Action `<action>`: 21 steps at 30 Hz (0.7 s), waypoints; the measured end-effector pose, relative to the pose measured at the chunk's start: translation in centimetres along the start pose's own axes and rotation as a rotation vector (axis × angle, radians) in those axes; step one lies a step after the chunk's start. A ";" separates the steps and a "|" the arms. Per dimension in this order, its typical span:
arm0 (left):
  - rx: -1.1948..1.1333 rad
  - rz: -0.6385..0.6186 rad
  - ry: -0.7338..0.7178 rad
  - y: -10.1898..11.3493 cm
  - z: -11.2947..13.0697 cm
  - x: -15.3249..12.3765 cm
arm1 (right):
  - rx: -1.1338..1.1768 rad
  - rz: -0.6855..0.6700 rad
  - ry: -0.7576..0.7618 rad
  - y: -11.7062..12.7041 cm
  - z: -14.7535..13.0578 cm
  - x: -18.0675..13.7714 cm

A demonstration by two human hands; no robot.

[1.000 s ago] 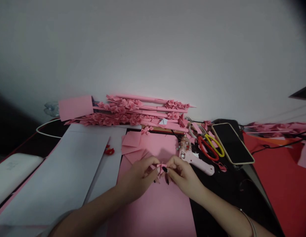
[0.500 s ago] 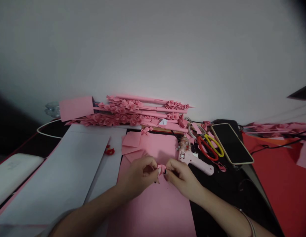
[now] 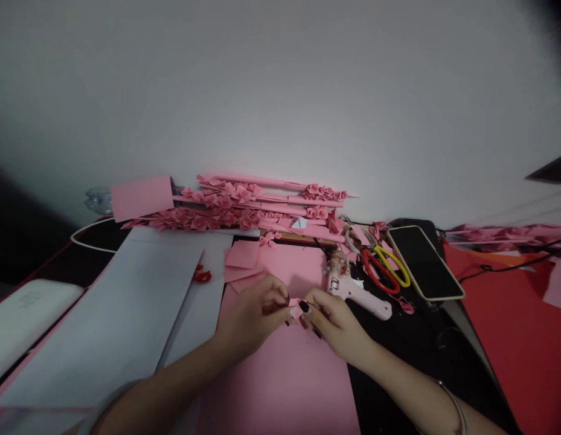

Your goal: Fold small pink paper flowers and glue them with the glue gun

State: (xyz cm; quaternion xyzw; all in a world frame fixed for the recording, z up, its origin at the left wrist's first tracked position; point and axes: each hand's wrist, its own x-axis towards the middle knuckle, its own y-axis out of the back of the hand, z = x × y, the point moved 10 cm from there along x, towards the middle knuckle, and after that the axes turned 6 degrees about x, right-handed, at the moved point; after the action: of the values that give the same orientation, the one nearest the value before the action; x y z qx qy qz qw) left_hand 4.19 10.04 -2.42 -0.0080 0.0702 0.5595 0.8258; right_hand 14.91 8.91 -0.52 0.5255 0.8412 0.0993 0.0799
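Observation:
Between my two hands is a small folded pink paper flower [image 3: 295, 306], held above a large pink sheet [image 3: 284, 386]. My left hand [image 3: 255, 317] pinches its left side with thumb and forefinger. On the other side my right hand [image 3: 337, 317] grips it, the dark-nailed thumb pressed on the paper. The fingers cover part of the folds. Small pink paper squares [image 3: 242, 255] lie just beyond my left hand. A pink glue gun [image 3: 359, 296] rests to the right of my right hand.
Pink paper flower stems [image 3: 226, 217] are piled along the wall. Red and yellow-handled scissors [image 3: 384, 269] and a phone [image 3: 426, 263] lie at the right, near red sheets [image 3: 502, 326]. White sheets [image 3: 112, 302] and a white power bank [image 3: 33, 323] occupy the left.
My right thumb has shifted up onto the front of the paper flower, and the flower has turned slightly. Both hands stay in about the same place.

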 end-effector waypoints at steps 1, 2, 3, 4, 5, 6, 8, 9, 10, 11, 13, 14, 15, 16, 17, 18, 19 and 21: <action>-0.030 -0.004 0.008 0.0 -0.1 0.0 | 0.001 -0.002 -0.006 0.0 0.1 0.0; -0.053 -0.008 0.020 0.0 -0.2 0.1 | 0.003 -0.005 -0.010 0.0 0.2 0.0; -0.066 -0.011 0.032 0.0 -0.3 0.1 | 0.004 -0.008 -0.012 0.0 0.2 0.0; -0.072 -0.015 0.041 0.0 -0.3 0.1 | 0.005 -0.008 -0.010 0.0 0.2 0.0; -0.077 -0.018 0.047 0.0 -0.3 0.1 | 0.004 -0.005 -0.005 0.0 0.1 0.0; -0.082 -0.027 0.052 -0.1 -0.2 0.1 | -0.003 -0.002 0.000 0.1 0.0 0.0; -0.081 -0.052 0.061 -0.4 -0.2 0.1 | -0.040 -0.002 0.011 0.1 -0.2 0.0; -0.080 -0.067 0.063 -0.6 -0.2 0.0 | -0.068 -0.006 0.023 0.0 -0.4 0.0; -0.077 -0.088 0.067 -0.9 -0.3 -0.1 | -0.096 -0.013 0.035 -0.1 -0.5 0.0; -0.077 -0.111 0.070 -1.2 -0.4 -0.2 | -0.120 -0.024 0.048 -0.2 -0.7 -0.1; -0.094 -0.159 0.081 -1.8 -0.6 -0.4 | -0.141 -0.058 0.069 -0.6 -0.9 -0.1; -0.111 -0.181 0.091 -2.1 -0.7 -0.5 | -0.139 -0.078 0.073 -0.8 -0.9 -0.1; -0.125 -0.203 0.103 -2.3 -0.8 -0.6 | -0.132 -0.095 0.076 -0.9 -1.0 -0.1; -0.133 -0.216 0.115 -2.5 -0.9 -0.6 | -0.125 -0.101 0.079 -1.0 -1.0 -0.1; -0.133 -0.229 0.127 -2.6 -0.9 -0.7 | -0.120 -0.098 0.085 -0.9 -1.1 -0.1; -0.127 -0.244 0.138 -2.7 -0.9 -0.7 | -0.119 -0.087 0.091 -0.8 -1.2 -0.2; -0.120 -0.260 0.148 -2.8 -0.8 -0.8 | -0.120 -0.077 0.098 -0.8 -1.3 -0.2; -0.102 -0.287 0.159 -3.0 -0.8 -0.9 | -0.121 -0.065 0.107 -0.8 -1.4 -0.2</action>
State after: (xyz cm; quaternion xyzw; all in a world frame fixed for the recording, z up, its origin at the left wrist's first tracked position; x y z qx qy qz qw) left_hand 6.51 8.02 -3.28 -0.1041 0.1048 0.4361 0.8877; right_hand 13.99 8.23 0.60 0.4862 0.8533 0.1752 0.0696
